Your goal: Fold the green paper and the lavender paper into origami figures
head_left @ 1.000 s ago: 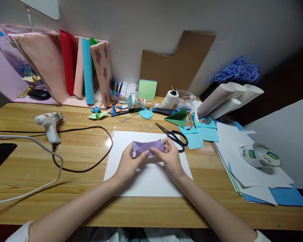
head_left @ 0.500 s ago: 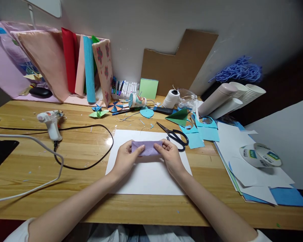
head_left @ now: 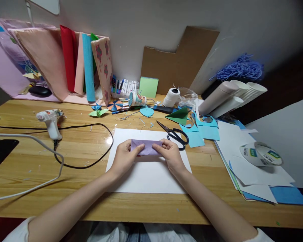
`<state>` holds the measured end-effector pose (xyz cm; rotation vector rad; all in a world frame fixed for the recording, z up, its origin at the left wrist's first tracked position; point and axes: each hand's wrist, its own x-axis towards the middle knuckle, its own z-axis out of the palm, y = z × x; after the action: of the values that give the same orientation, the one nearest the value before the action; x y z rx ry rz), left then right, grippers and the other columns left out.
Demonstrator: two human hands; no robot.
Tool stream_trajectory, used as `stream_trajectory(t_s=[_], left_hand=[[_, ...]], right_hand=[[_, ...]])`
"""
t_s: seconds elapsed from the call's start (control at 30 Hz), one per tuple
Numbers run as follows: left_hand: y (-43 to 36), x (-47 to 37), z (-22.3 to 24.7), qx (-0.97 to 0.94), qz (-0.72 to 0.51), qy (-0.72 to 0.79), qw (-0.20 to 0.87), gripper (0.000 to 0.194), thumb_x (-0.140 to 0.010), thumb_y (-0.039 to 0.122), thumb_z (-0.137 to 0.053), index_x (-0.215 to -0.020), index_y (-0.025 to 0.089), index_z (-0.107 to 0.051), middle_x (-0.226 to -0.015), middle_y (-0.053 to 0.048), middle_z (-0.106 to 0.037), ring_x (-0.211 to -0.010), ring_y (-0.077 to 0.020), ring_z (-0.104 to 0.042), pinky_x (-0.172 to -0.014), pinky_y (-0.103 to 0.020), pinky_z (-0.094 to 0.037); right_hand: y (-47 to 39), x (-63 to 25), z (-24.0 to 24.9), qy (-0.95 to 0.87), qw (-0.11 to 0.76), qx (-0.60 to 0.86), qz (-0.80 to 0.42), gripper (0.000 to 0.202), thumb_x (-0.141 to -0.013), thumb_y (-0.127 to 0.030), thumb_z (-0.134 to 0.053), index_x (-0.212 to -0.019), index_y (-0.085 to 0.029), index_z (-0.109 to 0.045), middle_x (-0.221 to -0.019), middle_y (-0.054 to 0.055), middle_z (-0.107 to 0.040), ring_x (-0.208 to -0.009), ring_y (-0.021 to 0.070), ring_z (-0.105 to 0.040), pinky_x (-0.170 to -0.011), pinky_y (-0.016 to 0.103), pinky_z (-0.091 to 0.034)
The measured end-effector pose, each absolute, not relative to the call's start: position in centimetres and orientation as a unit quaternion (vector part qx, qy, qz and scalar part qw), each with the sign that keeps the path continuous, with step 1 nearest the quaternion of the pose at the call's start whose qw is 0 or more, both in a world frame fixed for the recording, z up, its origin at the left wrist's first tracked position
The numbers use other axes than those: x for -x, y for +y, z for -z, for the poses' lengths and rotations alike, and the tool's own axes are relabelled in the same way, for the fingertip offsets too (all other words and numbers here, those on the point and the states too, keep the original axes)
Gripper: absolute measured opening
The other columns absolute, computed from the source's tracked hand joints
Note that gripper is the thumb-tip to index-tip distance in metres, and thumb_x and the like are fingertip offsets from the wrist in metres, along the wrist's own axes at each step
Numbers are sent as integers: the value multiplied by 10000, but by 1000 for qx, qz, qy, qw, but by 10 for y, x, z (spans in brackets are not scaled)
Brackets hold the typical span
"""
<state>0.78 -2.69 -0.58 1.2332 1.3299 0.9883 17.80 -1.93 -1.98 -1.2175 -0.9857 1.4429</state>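
Note:
A folded piece of purple paper (head_left: 146, 148) is stretched between my two hands, above a white sheet of paper (head_left: 148, 178) on the wooden table. My left hand (head_left: 125, 153) pinches its left end, thumb on the near face and fingers behind. The right end is gripped the same way by my right hand (head_left: 169, 152). Creases show across the purple paper; its back is hidden. Black-handled scissors (head_left: 175, 134) lie just beyond my right hand, partly over the sheet's corner.
At the left stands a white glue gun (head_left: 52, 124) with a looping black cord (head_left: 91, 166). Cut blue paper (head_left: 195, 137), a green folded paper (head_left: 178, 116) and a white thread spool (head_left: 171, 97) lie behind. A tape roll (head_left: 261, 154) rests on stacked paper at the right.
The thumbs have shifted very slightly along the purple paper, which stays held at both ends. The whole view has tilted a little.

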Motion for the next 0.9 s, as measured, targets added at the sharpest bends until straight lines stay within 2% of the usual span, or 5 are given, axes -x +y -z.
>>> stream_trajectory(t_s=[0.47, 0.6, 0.73, 0.9], left_hand=[[-26, -7, 4, -523, -408, 555, 502, 279, -758, 415, -591, -736, 139, -628, -672, -23, -635, -622, -147, -574, -569, -234, -421], [-26, -8, 0, -526, -416, 564, 482, 255, -741, 381, -610, -645, 146, -585, -607, 9, -580, -581, -124, -527, -534, -213, -393], [-24, -5, 1, -536, -426, 561, 466, 239, -745, 369, -606, -649, 152, -572, -606, 19, -560, -583, -118, -508, -542, -211, -378], [-24, -3, 4, -550, -424, 557, 455, 246, -764, 368, -589, -644, 158, -546, -607, 23, -539, -590, -117, -503, -547, -214, -364]], right_hand=[[-18, -177, 16, -395, 472, 508, -603, 268, -542, -348, -799, -638, -173, -620, -636, 15, -653, -564, 140, -579, -529, 241, -443], [-18, -179, 16, -413, 464, 512, -593, 262, -601, -390, -756, -665, -167, -636, -611, 7, -625, -535, 126, -539, -499, 231, -409], [-16, -180, 16, -438, 471, 513, -568, 254, -688, -418, -680, -699, -164, -665, -630, 7, -607, -563, 124, -520, -515, 231, -400], [-16, -182, 17, -456, 488, 506, -546, 205, -700, -383, -679, -698, -178, -685, -682, 12, -635, -620, 133, -541, -577, 242, -421]])
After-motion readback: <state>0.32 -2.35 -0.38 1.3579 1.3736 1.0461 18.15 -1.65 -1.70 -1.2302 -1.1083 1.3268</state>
